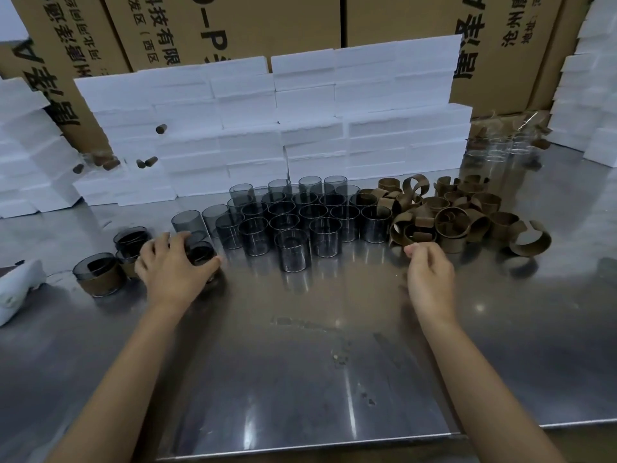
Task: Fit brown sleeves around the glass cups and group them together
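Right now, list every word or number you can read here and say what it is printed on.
"科技有限": printed sideways on the middle cardboard box behind the foam blocks.
"西区": smaller print, same box.
"沧州": right cardboard box.
Large bold characters on the boxes: cut off, unreadable.
Glass cups and brown sleeves: no text.

Single view only, head-mounted on the person, wide-angle, looking forward and down onto the steel table (300,362). Table's near edge sits close at bottom of frame; the white foam blocks (267,128) stand beyond its far edge, cardboard cartons (233,25) behind them. No second view shares coverage.
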